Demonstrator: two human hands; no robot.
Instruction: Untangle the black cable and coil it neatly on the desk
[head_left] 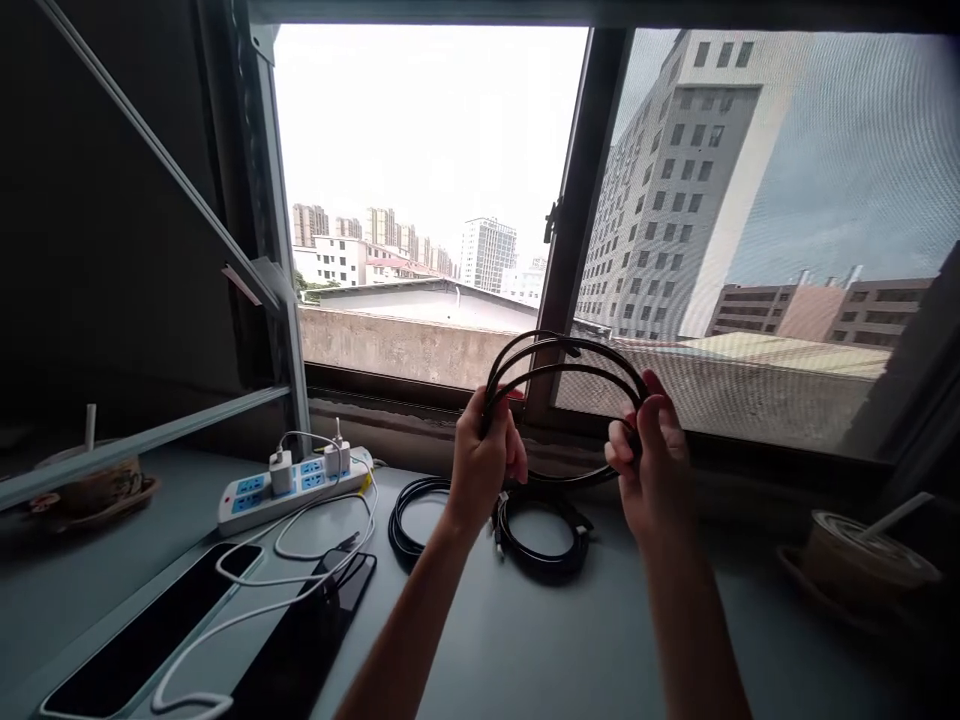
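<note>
A black cable [577,370], looped into a loose coil, is held up in front of the window. My left hand [484,450] is closed around its left side, and my right hand [651,445] grips the right side. On the desk below lies another coiled black cable [544,570], with its plug ends showing near the coil. A further black cable coil [403,535] lies to its left, partly hidden behind my left wrist.
A white power strip [300,490] with two chargers stands at the back left. White charging cables [262,620] run over two dark phones [150,640]. A lidded cup with a straw [862,560] sits at right, another cup [97,475] at far left behind a metal frame [150,440].
</note>
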